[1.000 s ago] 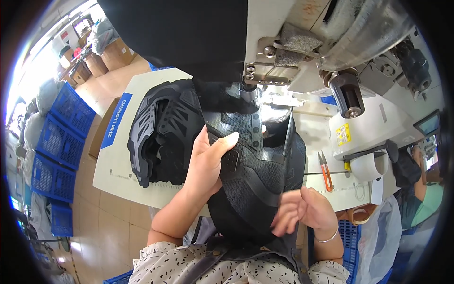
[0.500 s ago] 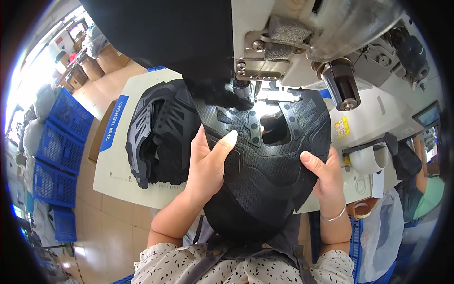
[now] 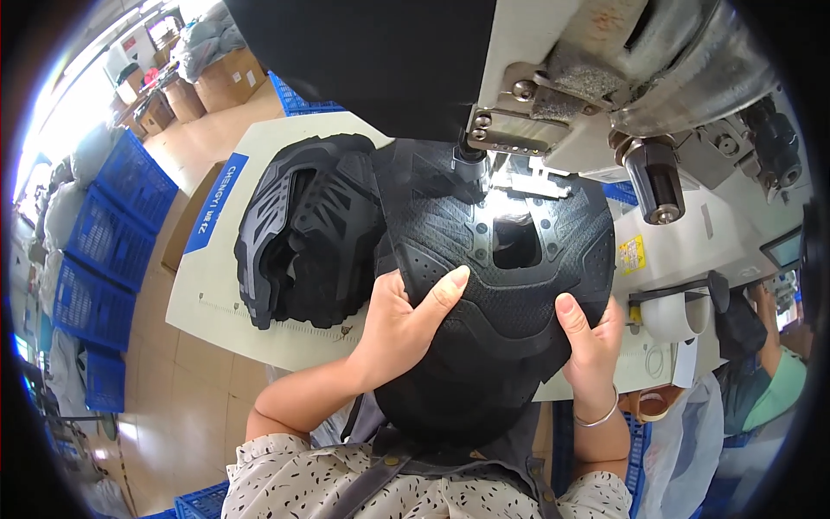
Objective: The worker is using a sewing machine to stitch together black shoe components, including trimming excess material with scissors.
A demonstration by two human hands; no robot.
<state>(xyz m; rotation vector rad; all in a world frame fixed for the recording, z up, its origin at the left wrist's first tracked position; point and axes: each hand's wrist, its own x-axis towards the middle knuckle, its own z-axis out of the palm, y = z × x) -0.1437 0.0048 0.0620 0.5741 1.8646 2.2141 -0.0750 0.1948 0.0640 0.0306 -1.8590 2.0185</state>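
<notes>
A flat black shoe upper (image 3: 497,298), with textured mesh and glossy overlays, lies under the head of a sewing machine (image 3: 553,130). Its far part is beneath the brightly lit needle area, and its near end hangs toward my lap. My left hand (image 3: 406,324) grips the left side, thumb on top and fingers partly hidden underneath. On the right edge, my right hand (image 3: 592,342) holds the same piece, thumb on top, with a bracelet at the wrist. Left of the machine rests a pile of similar black shoe uppers (image 3: 270,246), close to the held piece.
The pale worktable (image 3: 207,281) has a printed ruler scale along its near edge. Blue crates (image 3: 108,281) are stacked at the left, with cardboard boxes (image 3: 229,78) farther back. A white cup-like container (image 3: 670,316) sits on the right. Another person's arm (image 3: 762,320) shows at far right.
The whole view has shifted, so the machine appears farther right. My left hand has slid slightly inward and nearer along the upper. Both hands keep hold of it.
</notes>
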